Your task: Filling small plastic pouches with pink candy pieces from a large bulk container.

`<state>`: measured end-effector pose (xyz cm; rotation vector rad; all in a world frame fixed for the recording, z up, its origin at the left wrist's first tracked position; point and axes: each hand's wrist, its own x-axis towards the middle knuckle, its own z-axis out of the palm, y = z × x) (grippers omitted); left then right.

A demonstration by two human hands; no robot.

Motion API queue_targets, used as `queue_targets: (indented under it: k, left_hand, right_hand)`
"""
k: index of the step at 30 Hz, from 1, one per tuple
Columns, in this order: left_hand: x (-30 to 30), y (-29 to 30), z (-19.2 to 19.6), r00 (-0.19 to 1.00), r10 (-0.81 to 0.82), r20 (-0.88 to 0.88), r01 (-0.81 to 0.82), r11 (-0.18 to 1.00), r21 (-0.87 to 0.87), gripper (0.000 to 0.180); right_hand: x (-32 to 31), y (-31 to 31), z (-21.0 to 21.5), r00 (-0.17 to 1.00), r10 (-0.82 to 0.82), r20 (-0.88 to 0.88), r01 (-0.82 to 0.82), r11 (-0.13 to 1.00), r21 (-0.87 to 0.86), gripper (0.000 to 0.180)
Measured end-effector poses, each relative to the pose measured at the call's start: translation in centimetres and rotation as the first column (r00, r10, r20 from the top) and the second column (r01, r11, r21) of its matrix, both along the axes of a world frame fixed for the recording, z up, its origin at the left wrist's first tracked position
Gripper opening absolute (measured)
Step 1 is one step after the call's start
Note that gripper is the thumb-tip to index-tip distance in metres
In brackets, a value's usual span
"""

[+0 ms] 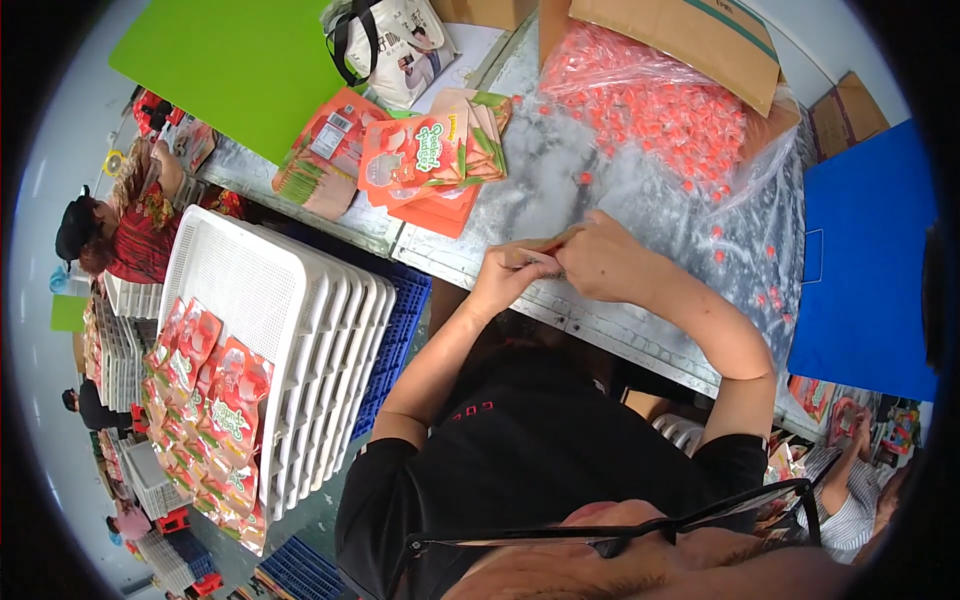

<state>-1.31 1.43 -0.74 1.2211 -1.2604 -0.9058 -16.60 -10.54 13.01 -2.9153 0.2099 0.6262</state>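
Both of my hands meet over the near edge of the metal table, with a flat packaging pouch (540,245) between them, seen almost edge-on. My left hand (500,280) is closed on its near side, thumb pressed against it. My right hand (606,262) is closed at the other end of the pouch, its fingertips mostly hidden behind the knuckles. Beyond them lies a fanned stack of red and green printed pouches (412,152). At the far right, small red-wrapped pieces (640,115) spill from a clear plastic bag (775,150) in a tipped cardboard box (690,35).
Stacked white plastic trays (240,250) stand at my left, filled pouches (225,400) on the top one. A green board (215,70) and a tote bag (410,60) are at the back; a blue panel (865,270) is at right. Other people work at far left and lower right.
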Motion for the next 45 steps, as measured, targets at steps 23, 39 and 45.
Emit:
queue_targets:
  k: [23,39,45]
  left_hand:
    - [1.4,1.0,0.8,0.862,0.197,-0.467,-0.143,0.979,0.149,0.029]
    - [0.5,1.1,0.5,0.875,0.247,-0.416,-0.194,0.967,0.166,0.03]
    - [-2.7,1.3,0.2,0.542,0.538,0.646,-0.524,0.817,-0.241,0.072]
  right_hand:
    - [-0.8,1.3,-12.0,0.229,-0.957,0.18,-0.162,0.145,0.976,0.01]
    - [-0.4,0.9,-16.1,0.297,-0.953,0.058,-0.049,0.045,0.998,0.02]
    - [-0.2,-0.7,-20.4,0.161,-0.984,-0.073,-0.06,-0.084,0.995,0.021]
